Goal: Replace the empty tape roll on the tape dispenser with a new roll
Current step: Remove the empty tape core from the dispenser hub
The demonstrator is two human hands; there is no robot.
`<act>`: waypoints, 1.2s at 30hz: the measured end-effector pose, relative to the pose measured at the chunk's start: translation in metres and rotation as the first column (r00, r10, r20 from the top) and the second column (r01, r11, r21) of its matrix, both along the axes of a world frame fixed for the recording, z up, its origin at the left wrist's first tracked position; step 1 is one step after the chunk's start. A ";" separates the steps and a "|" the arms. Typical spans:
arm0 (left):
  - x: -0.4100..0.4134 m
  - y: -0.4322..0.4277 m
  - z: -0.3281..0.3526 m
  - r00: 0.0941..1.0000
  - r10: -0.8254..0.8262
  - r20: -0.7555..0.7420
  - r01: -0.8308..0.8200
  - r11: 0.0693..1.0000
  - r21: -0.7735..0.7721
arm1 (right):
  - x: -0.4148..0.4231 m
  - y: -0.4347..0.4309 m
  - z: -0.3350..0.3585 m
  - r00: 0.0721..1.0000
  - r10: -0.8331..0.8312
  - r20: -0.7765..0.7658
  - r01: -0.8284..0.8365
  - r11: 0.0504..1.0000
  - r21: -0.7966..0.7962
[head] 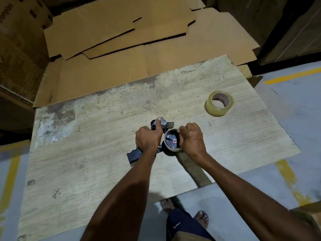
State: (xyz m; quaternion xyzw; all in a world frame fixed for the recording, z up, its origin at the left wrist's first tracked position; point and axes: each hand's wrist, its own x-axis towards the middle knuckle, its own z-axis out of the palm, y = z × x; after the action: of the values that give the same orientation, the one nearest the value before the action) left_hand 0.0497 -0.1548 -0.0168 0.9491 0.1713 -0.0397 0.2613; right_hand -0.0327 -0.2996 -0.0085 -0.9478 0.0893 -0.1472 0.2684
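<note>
Black plastic tape dispenser (133, 156) lies on its side in the middle of the pale, scratched wooden table (86, 171). Its handle points near and left, and its shiny metal blade (169, 124) points far. The brown cardboard ring that is the empty roll (173, 150) sits round the black wheel (171, 140) of the dispenser, just right of the left hand (147, 138). The hole of the ring faces up, so I think the ring has to come straight up off the wheel, not sideways.

The right hand (191, 139) is the one on it. It sits at the right side of the ring with its fingers curled tight against the rim, so it has hold of the ring. The left hand is wrapped round the body of the dispenser and holds it on the table, with one finger stretched out toward the blade. Both arms reach in from the near edge.

The round, clear new roll (219, 103) of tape lies flat, far and to the right, well apart from both hands. The right hand is nearer to it. Flat brown cardboard sheets (121, 40) lie past the far edge of the table.
</note>
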 end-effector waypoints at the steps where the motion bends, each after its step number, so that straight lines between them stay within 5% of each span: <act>1: 0.000 0.000 0.000 1.000 -0.002 -0.003 0.002 1.000 -0.001 | 0.001 0.000 0.002 0.999 -0.034 -0.009 0.034 0.999 0.027; 4: 0.000 0.001 0.001 1.000 -0.011 -0.006 0.011 1.000 -0.013 | -0.006 -0.006 0.007 0.998 -0.052 0.043 0.051 0.998 0.022; 7: -0.001 0.002 0.002 1.000 -0.006 -0.003 0.005 0.999 -0.032 | -0.035 0.000 0.017 0.977 0.197 0.087 -0.191 0.979 -0.069; 11: -0.002 0.002 0.001 1.000 0.000 0.015 0.000 0.999 -0.042 | -0.046 0.010 0.009 0.925 0.371 -0.077 -0.378 0.896 -0.232; 24: -0.001 0.002 0.000 1.000 -0.009 0.026 0.011 0.999 -0.051 | -0.031 -0.009 0.011 0.951 0.307 -0.038 -0.308 0.951 -0.032; 28: -0.001 0.002 0.001 1.000 -0.016 0.012 0.016 0.999 -0.044 | -0.020 -0.013 0.026 1.000 0.020 0.024 -0.022 0.996 0.091; 33: 0.000 0.002 0.000 1.000 -0.018 0.011 0.018 0.999 -0.037 | 0.015 -0.019 0.033 0.933 -0.065 -0.354 0.096 0.993 0.070; 36: 0.000 0.001 0.001 1.000 -0.017 0.004 0.017 0.999 -0.029 | 0.016 -0.010 0.042 0.984 -0.037 -0.176 0.044 0.998 0.037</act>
State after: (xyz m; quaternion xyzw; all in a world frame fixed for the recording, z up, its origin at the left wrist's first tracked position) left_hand 0.0502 -0.1534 -0.0153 0.9467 0.1622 -0.0424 0.2750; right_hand -0.0170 -0.3099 0.0339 -0.9494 0.1346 -0.0670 0.2756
